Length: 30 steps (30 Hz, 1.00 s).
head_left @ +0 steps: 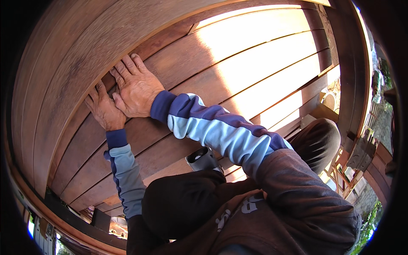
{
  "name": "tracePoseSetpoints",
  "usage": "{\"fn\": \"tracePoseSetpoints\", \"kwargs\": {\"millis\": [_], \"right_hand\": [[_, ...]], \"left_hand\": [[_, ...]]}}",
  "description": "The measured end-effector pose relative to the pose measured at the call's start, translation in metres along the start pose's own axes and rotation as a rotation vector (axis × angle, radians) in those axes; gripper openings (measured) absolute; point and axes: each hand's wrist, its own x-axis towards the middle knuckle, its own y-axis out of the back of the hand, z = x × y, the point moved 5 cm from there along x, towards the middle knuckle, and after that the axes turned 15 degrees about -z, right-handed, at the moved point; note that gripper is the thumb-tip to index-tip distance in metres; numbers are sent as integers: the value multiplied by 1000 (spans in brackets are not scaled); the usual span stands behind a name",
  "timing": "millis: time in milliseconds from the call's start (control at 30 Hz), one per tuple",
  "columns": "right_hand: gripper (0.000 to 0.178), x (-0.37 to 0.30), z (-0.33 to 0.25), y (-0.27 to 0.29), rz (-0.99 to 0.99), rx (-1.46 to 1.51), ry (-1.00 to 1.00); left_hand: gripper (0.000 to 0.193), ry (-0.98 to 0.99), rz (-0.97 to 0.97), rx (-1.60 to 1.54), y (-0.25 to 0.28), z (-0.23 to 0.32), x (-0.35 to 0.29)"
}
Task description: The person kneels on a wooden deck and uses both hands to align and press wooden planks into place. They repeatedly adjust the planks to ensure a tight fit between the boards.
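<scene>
R hand [138, 91] spread flat on brn planks [178, 63], L hand [105, 109] likewise, nothing gripped

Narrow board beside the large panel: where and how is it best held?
Probably by its exposed face, from above, flat-handed: the narrow board lies between the large panel and the neighbouring plank, so its long edges look hard to grasp.

Left hand [105, 112] lies palm down, fingers extended away from the body | Right hand [139, 90] rests just beside it, palm down, fingers reaching forward and leftward, thumb against its partner | Left forearm [129, 176], sleeved, rises nearly straight from below | Right forearm [212, 127], also sleeved, slants across from the lower right
</scene>
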Motion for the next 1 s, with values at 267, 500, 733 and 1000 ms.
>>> {"fn": "tracePoseSetpoints", "kwargs": {"millis": [267, 500, 733, 1000], "right_hand": [[73, 1, 1, -2, 15, 18, 2], [71, -2, 0, 1, 41, 24, 14], [62, -5, -2, 16, 26, 86, 70], [21, -95, 90, 121, 594, 298, -359]], "left_hand": [[71, -7, 7, -2, -3, -2, 1], [68, 7, -16, 9, -1, -1, 0], [65, 1, 34, -12, 11, 7, -1], [65, 4, 118, -31, 12, 9, -3]]}}
